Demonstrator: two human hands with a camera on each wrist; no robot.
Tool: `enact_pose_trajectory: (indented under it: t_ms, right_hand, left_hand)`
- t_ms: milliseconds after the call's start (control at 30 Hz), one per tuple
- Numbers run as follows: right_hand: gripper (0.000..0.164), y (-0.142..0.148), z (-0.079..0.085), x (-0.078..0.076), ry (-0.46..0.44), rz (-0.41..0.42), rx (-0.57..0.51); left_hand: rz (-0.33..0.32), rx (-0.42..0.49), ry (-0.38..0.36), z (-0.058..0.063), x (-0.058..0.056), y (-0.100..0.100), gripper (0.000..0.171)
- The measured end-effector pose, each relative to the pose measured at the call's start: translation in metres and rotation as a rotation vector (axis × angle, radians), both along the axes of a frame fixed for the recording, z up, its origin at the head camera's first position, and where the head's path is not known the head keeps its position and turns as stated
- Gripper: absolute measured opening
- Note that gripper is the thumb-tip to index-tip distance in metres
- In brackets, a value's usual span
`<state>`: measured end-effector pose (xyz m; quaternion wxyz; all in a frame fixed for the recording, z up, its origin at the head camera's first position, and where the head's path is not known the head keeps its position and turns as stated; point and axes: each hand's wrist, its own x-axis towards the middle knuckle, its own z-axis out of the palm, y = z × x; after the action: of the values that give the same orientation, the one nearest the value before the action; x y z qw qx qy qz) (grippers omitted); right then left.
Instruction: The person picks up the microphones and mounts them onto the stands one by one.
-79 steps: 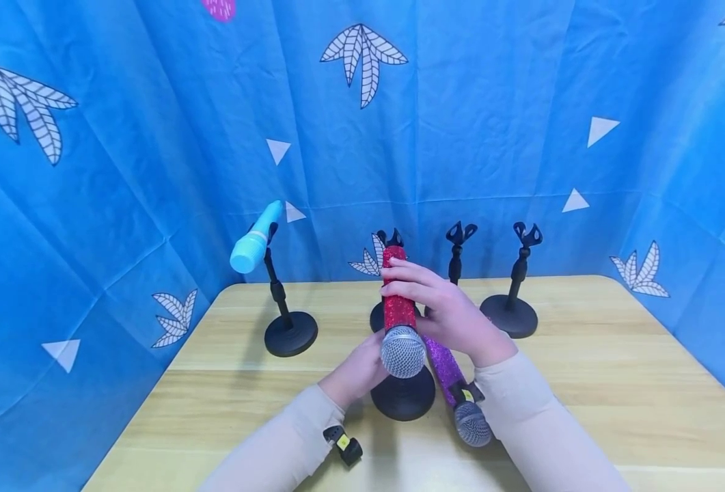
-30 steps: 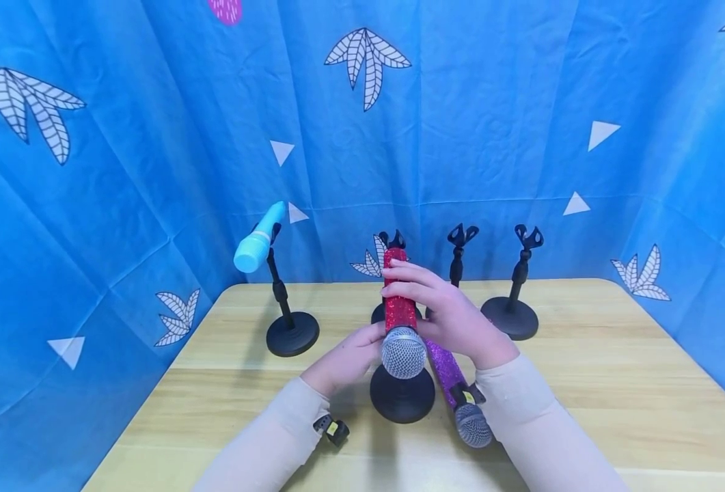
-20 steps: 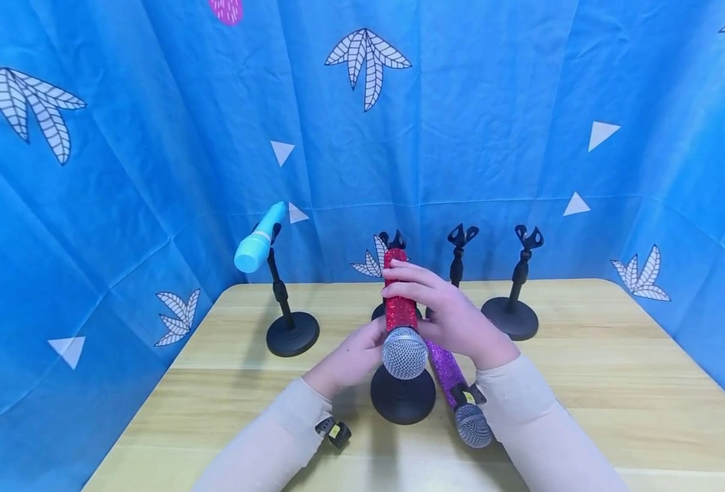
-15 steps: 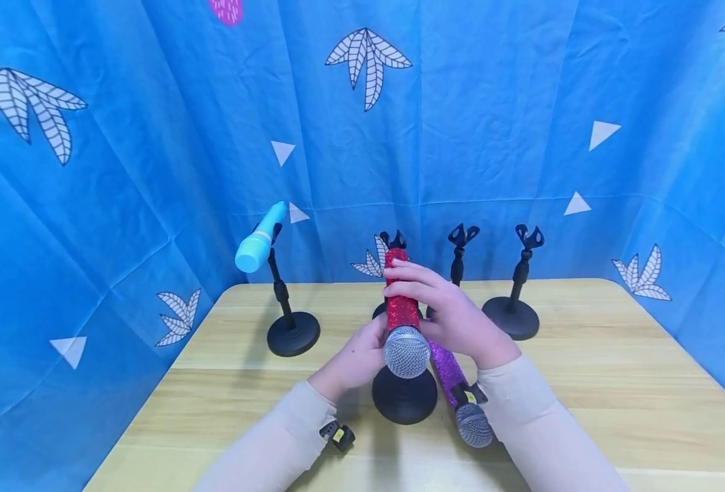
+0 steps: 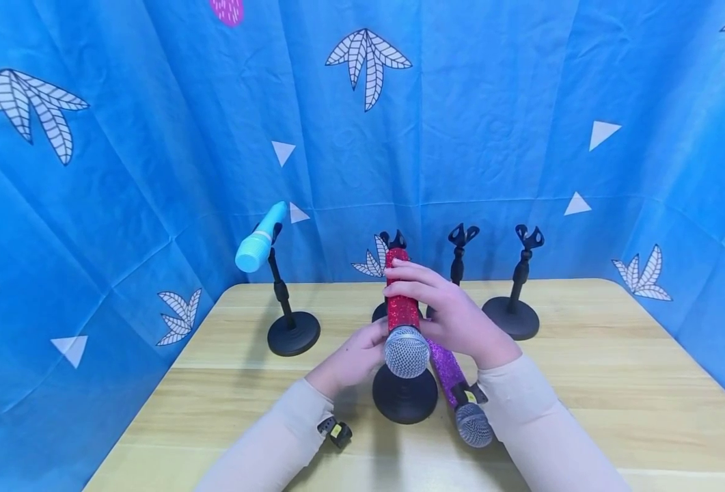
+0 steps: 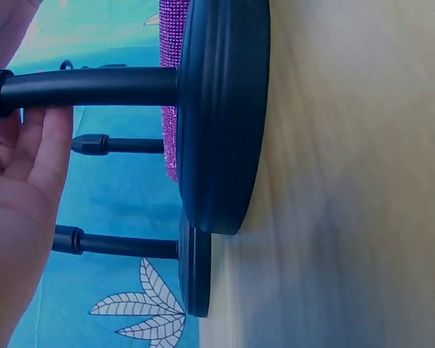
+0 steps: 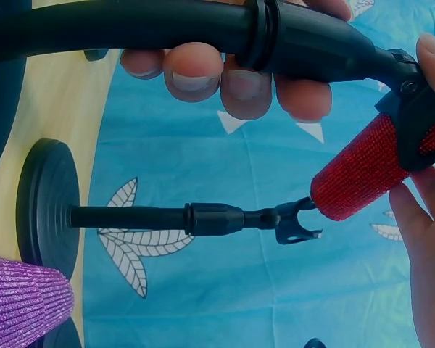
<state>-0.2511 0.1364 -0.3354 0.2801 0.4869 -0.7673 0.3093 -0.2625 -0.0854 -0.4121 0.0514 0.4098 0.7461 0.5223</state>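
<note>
A red glittery microphone (image 5: 403, 311) with a silver mesh head lies tilted in the clip (image 7: 413, 119) of the nearest black microphone stand (image 5: 404, 400). My right hand (image 5: 457, 314) holds the microphone's body from the right, fingers laid over the top and the thumb underneath. On the left, my left hand (image 5: 351, 361) grips the stand's pole (image 6: 94, 87) below the clip; in the right wrist view its fingertips (image 7: 246, 90) curl past the pole. A purple glittery microphone (image 5: 447, 372) lies on the table beside the stand's base, partly hidden by my right forearm.
On the left a light blue microphone (image 5: 260, 239) rests in a stand (image 5: 292, 333). Behind my hands, more black stands with bare clips (image 5: 462, 234) line the back, one further right (image 5: 511, 316). Blue curtains (image 5: 491, 102) surround the wooden table (image 5: 614, 383).
My left hand has shifted slightly outward and back at the stand's pole. My right hand, the red microphone and the stand have stayed almost still.
</note>
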Motion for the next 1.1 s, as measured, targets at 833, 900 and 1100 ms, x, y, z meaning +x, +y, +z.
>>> enact_pose_trajectory:
  t_ms: [833,900,1100]
  right_hand:
    - [0.068,-0.0010,0.0018,0.0032,-0.025,-0.013,0.002]
    - [0.068,-0.0010,0.0020,0.0034,-0.029,-0.013,0.003]
    - [0.069,-0.0007,0.0016,0.0026,-0.029,-0.008,0.006]
  left_hand:
    - [0.041,0.011,-0.029,-0.0023,-0.0005,0.0072,0.044]
    - [0.008,0.024,-0.053,-0.0022,-0.0001,0.0054,0.044]
    - [-0.026,0.003,-0.052,-0.0003,0.0000,-0.0009,0.042]
